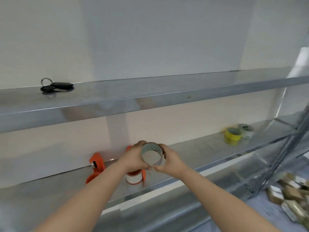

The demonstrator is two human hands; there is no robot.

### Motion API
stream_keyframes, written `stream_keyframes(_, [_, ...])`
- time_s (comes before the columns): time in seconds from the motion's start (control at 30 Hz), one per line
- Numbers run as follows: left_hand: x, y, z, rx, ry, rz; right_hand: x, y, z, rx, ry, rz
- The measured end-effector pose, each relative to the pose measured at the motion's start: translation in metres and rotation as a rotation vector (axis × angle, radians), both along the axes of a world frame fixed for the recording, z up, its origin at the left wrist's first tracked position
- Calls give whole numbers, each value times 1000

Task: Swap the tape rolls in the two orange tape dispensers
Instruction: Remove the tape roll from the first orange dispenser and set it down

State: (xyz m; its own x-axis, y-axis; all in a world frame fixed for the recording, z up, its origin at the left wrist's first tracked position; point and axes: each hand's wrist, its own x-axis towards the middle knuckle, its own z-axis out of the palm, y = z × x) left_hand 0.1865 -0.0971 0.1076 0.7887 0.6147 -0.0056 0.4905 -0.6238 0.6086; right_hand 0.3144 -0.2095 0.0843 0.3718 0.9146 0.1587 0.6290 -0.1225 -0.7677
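Your hands work under upper shelf [150,99]; two orange dispensers [96,166] block lower shelf [192,148] below them. Shelf stretch toward yellow roll [232,135] stays free.

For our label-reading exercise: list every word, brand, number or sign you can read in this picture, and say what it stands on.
No text can be read.
Tape roll held by both hands: printed pattern inside the core, no letters legible.
Rolls beside the yellow tape roll: dark label, too blurred.
Small boxes at right: pale labels, too blurred.

Two orange tape dispensers [95,166] [136,175], four tape rolls [151,154] [133,178] [232,133] [245,128], two hands [136,156] [170,159], one key bunch [56,87]
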Motion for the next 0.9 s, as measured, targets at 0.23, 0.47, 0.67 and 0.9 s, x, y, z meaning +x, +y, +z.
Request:
stream_keyframes(0.23, [133,-81,-2,-40,-62,-99,120,-94,2,8,-16,-139])
stream_keyframes(0.47, [258,-163,-10,-139,-130,-104,247,-178,-3,-24,-2,-204])
stream_keyframes(0.67, [324,-192,-25,-208,-121,-98,314,-205,-22,-72,-17,-202])
stream_keyframes(0.9, [386,-183,-43,-222,-95,-38,375,-189,-36,-93,60,-150])
